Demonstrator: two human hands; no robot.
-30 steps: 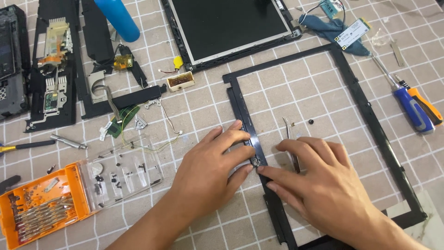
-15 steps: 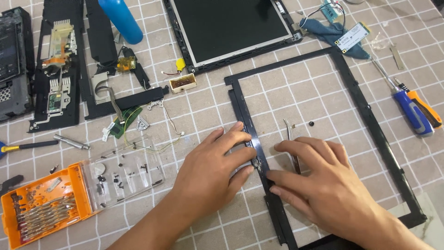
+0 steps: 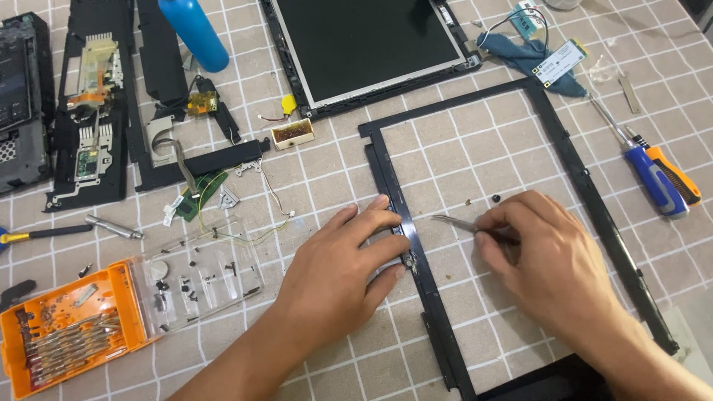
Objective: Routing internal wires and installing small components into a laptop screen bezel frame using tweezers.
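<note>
A black rectangular screen bezel frame (image 3: 572, 160) lies flat on the checked tabletop. My left hand (image 3: 338, 271) presses on the frame's left bar, fingertips resting on it. My right hand (image 3: 546, 260) sits inside the frame and pinches thin metal tweezers (image 3: 454, 221), whose tips point left toward the left bar. Two tiny dark screws (image 3: 495, 198) lie just above the right hand.
A bare display panel (image 3: 371, 44) lies at the top. Black chassis parts and circuit pieces (image 3: 96, 119) fill the left side, beside a blue bottle (image 3: 194, 33). An orange bit case (image 3: 67, 327) with a clear lid sits lower left. Screwdrivers (image 3: 657, 182) lie at right.
My right hand has drawn back to the right, away from the frame's left bar, lifting the tweezers so their tips now show. The left hand stays pressed on the bar.
</note>
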